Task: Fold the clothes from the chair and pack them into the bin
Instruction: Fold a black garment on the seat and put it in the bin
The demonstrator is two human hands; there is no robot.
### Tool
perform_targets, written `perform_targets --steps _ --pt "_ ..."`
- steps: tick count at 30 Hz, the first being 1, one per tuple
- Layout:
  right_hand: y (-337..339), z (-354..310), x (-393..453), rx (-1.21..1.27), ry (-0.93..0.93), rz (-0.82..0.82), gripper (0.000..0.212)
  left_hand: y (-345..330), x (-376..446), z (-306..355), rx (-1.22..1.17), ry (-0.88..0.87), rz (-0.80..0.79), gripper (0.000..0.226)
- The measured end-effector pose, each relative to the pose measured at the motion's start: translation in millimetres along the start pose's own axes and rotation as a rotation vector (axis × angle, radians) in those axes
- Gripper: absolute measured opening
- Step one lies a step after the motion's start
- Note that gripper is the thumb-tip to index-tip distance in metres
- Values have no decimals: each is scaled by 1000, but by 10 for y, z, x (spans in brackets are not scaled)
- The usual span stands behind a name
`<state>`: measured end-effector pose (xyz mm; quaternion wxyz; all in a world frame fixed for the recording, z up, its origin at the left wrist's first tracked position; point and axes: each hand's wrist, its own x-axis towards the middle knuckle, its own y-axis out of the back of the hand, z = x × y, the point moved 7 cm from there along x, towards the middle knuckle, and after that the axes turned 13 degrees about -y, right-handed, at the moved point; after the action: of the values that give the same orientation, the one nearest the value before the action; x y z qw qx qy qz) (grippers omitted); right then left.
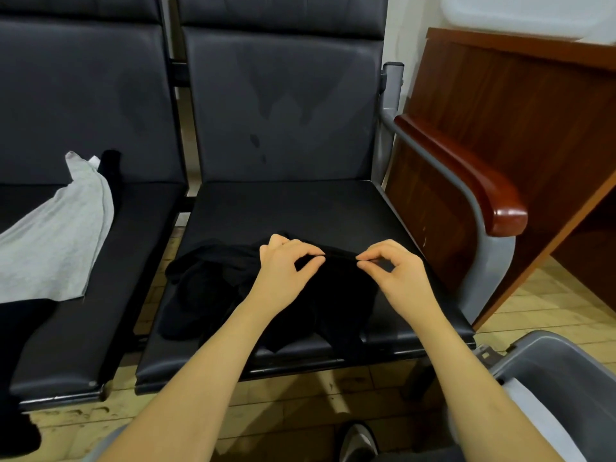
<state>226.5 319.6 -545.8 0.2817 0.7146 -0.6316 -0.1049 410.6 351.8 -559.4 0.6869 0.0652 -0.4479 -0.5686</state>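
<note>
A row of dark padded chairs fills most of the view, and the right-hand chair (286, 211) carries the work on its seat, with a wooden armrest (466, 171) on its far side. A brown wooden desk (520, 105) stands against the wall just beyond that armrest. On the left-hand chair's seat lies a grey garment (56, 241), spread loosely with dark cloth beside it. At the lower right corner the grey bin (566, 371) sits on the tiled floor, near the chair's front edge. A black garment (216, 288) lies crumpled on the front half of the right chair's seat. The left hand (286, 265) pinches its upper edge between thumb and fingertips, and the right hand (390, 268) pinches the same edge just beside it.
</note>
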Motion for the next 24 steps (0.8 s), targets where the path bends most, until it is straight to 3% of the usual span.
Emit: perform_targets --steps 4,8,16,20,24 --pt "-60 7 -41 108 -84 -94 17 126 49 161 -6 -53 68 9" --pt "-206 -16 -93 71 -107 -135 44 184 45 261 -6 -82 53 10" --pt "-69 -200 -121 222 -101 -79 10 349 4 279 54 -93 65 11" --pt "-98 -278 -176 241 -102 -131 7 404 -50 252 65 -105 16 12" --pt "-145 -346 -239 241 -83 -181 9 467 -194 66 149 -46 -123 28"
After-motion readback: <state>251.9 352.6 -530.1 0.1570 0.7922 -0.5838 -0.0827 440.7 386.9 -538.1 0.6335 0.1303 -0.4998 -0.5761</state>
